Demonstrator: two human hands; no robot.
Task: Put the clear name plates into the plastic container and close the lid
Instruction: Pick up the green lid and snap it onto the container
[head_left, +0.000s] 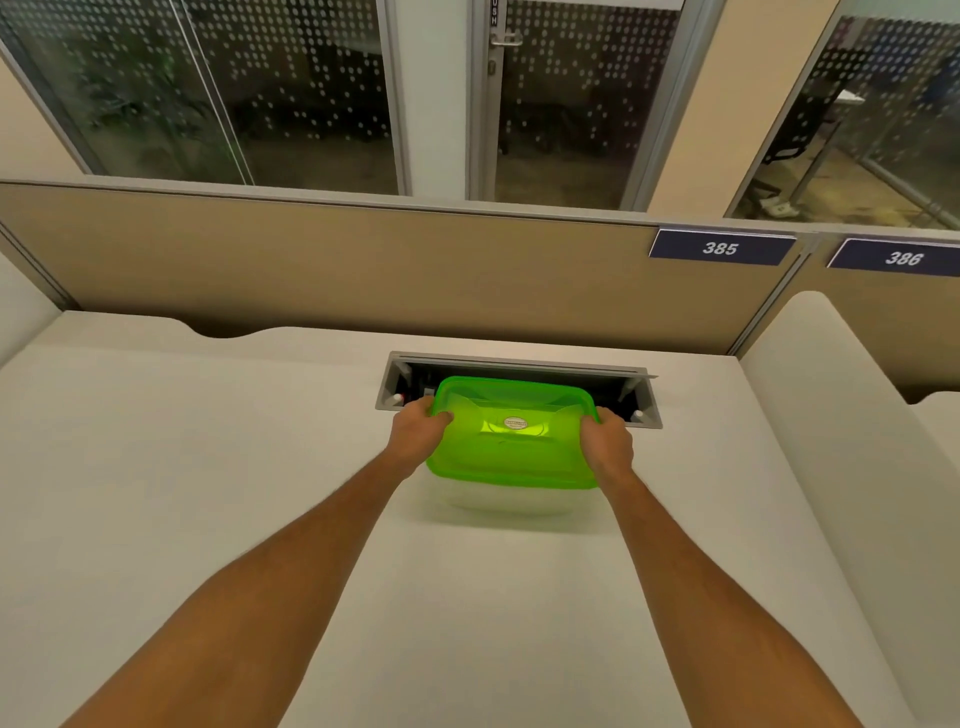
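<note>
A clear plastic container (506, 500) with a translucent green lid (511, 434) on top stands on the white desk (208, 493), just in front of an open cable tray. My left hand (418, 434) grips the lid's left edge, thumb on top. My right hand (608, 441) grips the right edge the same way. A small oval label sits at the lid's middle. No clear name plates show; whatever is inside the container is hidden by the lid.
An open grey cable tray (644, 402) is recessed in the desk behind the container. A beige partition (337, 270) backs the desk, carrying blue number plates 385 (721, 248) and 386 (901, 257). A white divider (857, 415) rises on the right.
</note>
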